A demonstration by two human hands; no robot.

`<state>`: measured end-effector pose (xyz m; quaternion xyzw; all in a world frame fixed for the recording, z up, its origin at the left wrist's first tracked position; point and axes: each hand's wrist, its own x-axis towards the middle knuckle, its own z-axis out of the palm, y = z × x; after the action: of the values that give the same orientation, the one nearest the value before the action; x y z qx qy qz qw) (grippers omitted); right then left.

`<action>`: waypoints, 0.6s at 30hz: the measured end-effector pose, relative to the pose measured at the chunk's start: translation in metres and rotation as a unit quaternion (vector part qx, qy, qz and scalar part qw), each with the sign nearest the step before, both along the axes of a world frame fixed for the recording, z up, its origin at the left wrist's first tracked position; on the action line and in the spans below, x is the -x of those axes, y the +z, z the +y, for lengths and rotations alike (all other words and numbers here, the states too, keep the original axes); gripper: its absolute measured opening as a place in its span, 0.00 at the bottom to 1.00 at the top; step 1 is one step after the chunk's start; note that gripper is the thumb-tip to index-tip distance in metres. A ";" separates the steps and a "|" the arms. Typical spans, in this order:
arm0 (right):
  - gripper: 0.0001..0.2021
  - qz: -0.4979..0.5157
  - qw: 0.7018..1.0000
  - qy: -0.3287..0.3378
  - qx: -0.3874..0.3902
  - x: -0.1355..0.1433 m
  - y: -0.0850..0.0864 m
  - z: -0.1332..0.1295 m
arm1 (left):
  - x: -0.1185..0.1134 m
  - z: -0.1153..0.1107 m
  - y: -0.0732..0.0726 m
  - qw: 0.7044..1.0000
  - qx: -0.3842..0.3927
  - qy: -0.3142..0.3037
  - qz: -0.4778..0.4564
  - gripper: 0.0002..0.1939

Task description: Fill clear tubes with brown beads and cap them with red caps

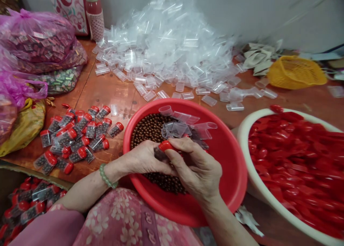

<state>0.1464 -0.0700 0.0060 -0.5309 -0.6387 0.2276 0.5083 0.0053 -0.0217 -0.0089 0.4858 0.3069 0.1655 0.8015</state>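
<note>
My left hand (150,156) is closed around a small clear plastic container (159,153), mostly hidden by my fingers. With thumb and fingertips, my right hand (200,167) grips a red plastic cap (166,145) at the container's top end. Both hands are over a red basin (225,160). Small round brown balls (150,129) fill its left side, and several clear empty containers (177,128) lie in its middle. Just right of the basin stands a cream tub (245,145) heaped with red caps (292,170).
Filled, red-capped containers (77,131) lie on the wooden table (88,88) at left; more fill a box (32,199) below. A pile of clear containers (172,49) rises behind the basin. Purple bags (40,42), a bottle (94,17) and a yellow basket (295,72) stand around.
</note>
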 end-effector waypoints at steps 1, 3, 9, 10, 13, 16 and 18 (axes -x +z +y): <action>0.05 0.013 1.000 0.004 0.011 0.000 0.000 0.000 | 0.000 0.000 0.000 1.000 -0.002 -0.001 0.007 0.16; 0.04 0.042 0.998 0.010 0.041 0.000 0.000 0.001 | -0.001 -0.001 0.001 1.000 -0.006 0.004 0.019 0.17; 0.07 0.027 0.999 0.031 0.024 -0.003 -0.004 -0.001 | -0.002 0.000 0.004 0.999 -0.044 0.014 0.027 0.12; 0.09 0.019 0.999 0.044 0.009 -0.004 -0.006 -0.001 | -0.001 0.000 0.003 0.998 -0.052 0.008 0.030 0.11; 0.13 -0.024 0.995 0.085 -0.035 -0.009 -0.010 -0.003 | 0.000 0.000 0.001 0.999 -0.039 0.005 0.024 0.12; 0.29 -0.117 0.986 0.104 -0.050 -0.011 -0.012 -0.002 | 0.001 0.001 0.000 0.999 0.038 0.018 0.001 0.14; 0.41 -0.176 0.977 0.108 -0.047 -0.009 -0.012 -0.001 | 0.000 0.002 0.000 0.995 0.091 0.033 -0.022 0.13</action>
<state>0.1557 -0.0707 -0.0056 -0.4658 -0.7818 0.1539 0.3849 0.0054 -0.0199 -0.0094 0.3970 0.3189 0.1734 0.8430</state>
